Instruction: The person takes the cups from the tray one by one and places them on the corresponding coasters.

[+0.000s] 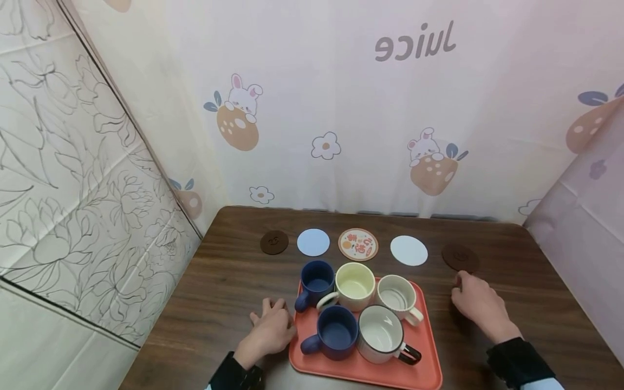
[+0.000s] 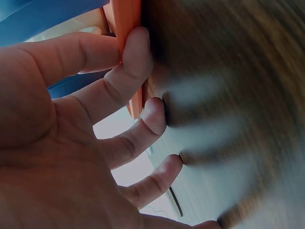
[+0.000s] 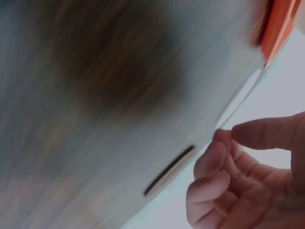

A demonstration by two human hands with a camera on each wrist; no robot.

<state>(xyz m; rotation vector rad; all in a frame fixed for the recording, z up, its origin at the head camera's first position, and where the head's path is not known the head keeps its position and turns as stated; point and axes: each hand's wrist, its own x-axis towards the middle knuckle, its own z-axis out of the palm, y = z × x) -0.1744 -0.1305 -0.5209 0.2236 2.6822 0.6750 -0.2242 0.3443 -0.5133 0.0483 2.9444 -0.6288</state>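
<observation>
An orange tray (image 1: 425, 364) sits on the dark wooden table (image 1: 229, 281) and holds several mugs: two navy ones (image 1: 317, 281) (image 1: 336, 331), a cream one (image 1: 355, 284) and two white ones (image 1: 396, 297) (image 1: 380, 335). My left hand (image 1: 271, 324) rests on the table against the tray's left edge. In the left wrist view its fingers (image 2: 143, 119) lie relaxed, tips on the wood, the index touching the tray rim (image 2: 128, 14). My right hand (image 1: 475, 300) rests loosely curled and empty on the table right of the tray, just short of a brown coaster (image 1: 460, 257).
Behind the tray lies a row of coasters: brown (image 1: 274, 242), light blue (image 1: 313, 242), printed (image 1: 358, 244), white (image 1: 408, 250), then the right brown one. Cloth backdrops wall in the table at the back and on both sides. The brown coaster's edge (image 3: 169, 170) shows in the right wrist view.
</observation>
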